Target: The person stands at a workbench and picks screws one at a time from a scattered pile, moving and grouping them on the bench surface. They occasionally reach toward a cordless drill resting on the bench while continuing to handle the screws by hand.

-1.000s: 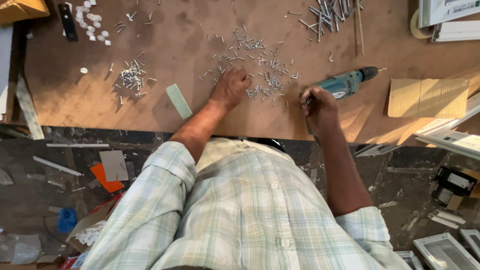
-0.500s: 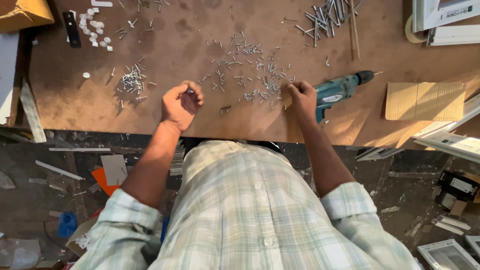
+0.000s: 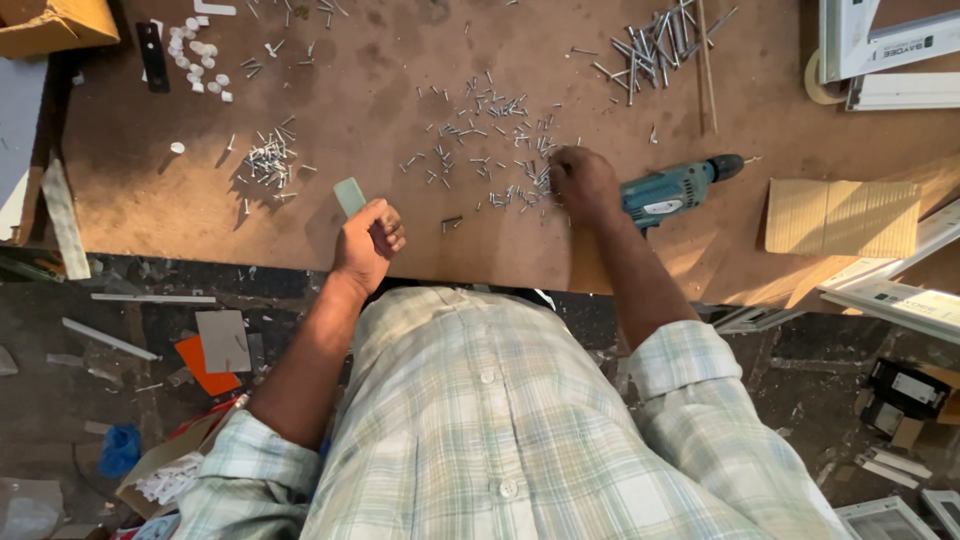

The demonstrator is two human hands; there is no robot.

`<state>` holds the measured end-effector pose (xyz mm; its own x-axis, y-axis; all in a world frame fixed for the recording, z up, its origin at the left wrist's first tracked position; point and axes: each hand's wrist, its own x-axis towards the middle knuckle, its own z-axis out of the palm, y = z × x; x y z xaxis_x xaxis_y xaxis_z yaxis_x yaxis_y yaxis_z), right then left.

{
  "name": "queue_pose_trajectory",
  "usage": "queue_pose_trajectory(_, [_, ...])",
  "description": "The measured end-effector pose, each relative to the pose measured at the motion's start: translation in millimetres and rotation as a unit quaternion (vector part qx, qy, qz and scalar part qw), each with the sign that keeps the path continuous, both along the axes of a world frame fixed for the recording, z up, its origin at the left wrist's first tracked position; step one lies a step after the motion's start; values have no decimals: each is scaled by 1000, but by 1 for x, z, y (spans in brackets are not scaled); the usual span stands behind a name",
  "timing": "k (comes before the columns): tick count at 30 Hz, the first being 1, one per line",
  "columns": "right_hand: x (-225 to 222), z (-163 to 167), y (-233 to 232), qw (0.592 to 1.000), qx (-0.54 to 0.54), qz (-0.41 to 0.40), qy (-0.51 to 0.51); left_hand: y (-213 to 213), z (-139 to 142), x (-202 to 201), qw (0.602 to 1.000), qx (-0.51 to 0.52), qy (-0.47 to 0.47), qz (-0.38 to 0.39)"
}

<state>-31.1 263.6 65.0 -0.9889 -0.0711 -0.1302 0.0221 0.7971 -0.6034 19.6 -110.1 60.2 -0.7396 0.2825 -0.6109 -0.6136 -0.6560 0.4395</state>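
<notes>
The left hand (image 3: 368, 243) hung curled into a loose fist over the near edge of the brown bench (image 3: 150, 200), its grip closed, though whether it held anything could not be told; a small pale green strip (image 3: 350, 196) lay on the bench just beside its knuckles. The right hand (image 3: 585, 183) rested palm down with its fingers bent onto the right edge of the scattered screws (image 3: 490, 150) in the middle of the bench, and whether that grip pinched a screw was hidden. A teal power drill (image 3: 675, 187) lay touching that hand's right side, with a smaller screw pile (image 3: 268, 160) well to the left.
</notes>
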Motion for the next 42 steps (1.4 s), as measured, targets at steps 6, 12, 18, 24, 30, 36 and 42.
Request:
queue_pose_trajectory(6, [5,0,1,999,14,41,10,-1,-1,-6,1000,-20,-17,-5])
queue_pose_trajectory(12, [8,2,2,997,30,71,19,12,-7,-11,998,-39,0,-44])
queue_pose_trajectory(18, [13,-9,7,933,-313,-127,-123,34,-18,-21,966,-218,50,-129])
queue_pose_trajectory(24, [27,-6,11,793,-547,-152,-221,80,-11,-50,728,-556,347,-203])
queue_pose_trajectory(30, [37,1,-14,909,-339,-109,-217,112,-15,-99,553,-642,438,-300])
queue_pose_trajectory(36, [57,-6,-16,895,-335,-122,-268,114,-28,-114,569,-630,437,-296])
queue_pose_trajectory(42, [76,-17,3,819,-442,-210,-300,71,-24,-90,968,-150,61,-191])
